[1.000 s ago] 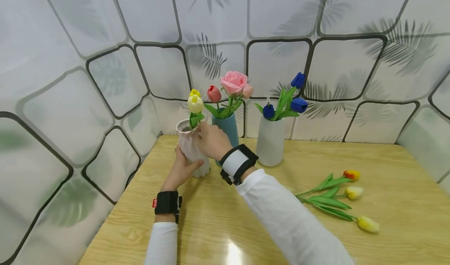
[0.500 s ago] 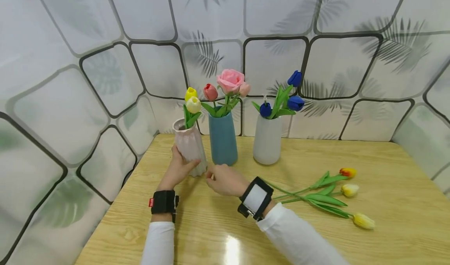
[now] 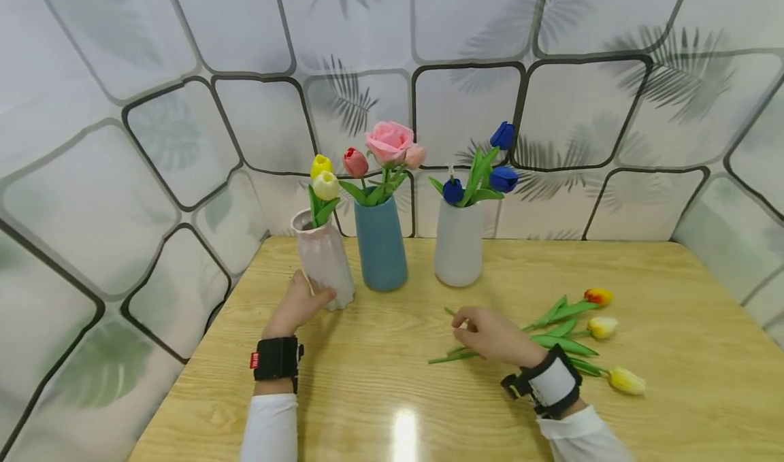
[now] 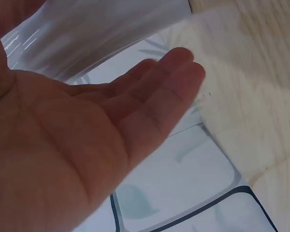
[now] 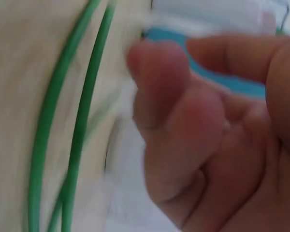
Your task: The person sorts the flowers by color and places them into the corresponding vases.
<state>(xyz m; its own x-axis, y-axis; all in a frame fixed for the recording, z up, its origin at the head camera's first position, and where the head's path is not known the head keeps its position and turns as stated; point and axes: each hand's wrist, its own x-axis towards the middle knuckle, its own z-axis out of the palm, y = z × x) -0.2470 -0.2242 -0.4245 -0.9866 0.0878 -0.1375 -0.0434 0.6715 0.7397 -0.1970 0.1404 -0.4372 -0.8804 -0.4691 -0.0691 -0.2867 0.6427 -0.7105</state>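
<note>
A ribbed pale pink vase [image 3: 323, 261] stands at the left with a yellow tulip [image 3: 320, 166] and a cream tulip [image 3: 326, 186] in it. Low on its side, my left hand [image 3: 298, 305] has the thumb across the front. The left wrist view shows that hand's fingers [image 4: 159, 96] nearly straight, with the vase [image 4: 87, 38] blurred above them. My right hand [image 3: 496, 336] hovers over the stems of several loose tulips, its fingers loosely bent and nothing between them. Green stems [image 5: 82, 121] pass beside those fingers in the right wrist view. Loose blooms are orange-red [image 3: 598, 297], cream [image 3: 603, 327] and yellow [image 3: 627, 381].
Behind, a blue vase [image 3: 381, 248] holds a pink rose [image 3: 389, 142] and a red tulip [image 3: 355, 163]. To its right is a white vase [image 3: 458, 248] with blue tulips [image 3: 503, 179]. A patterned curtain-like backdrop [image 3: 478, 108] borders the wooden table [image 3: 355, 394].
My right hand has let go of the tulip at the pink vase and moved down and right to the loose stems. My left hand stays at the vase, slightly lower on it.
</note>
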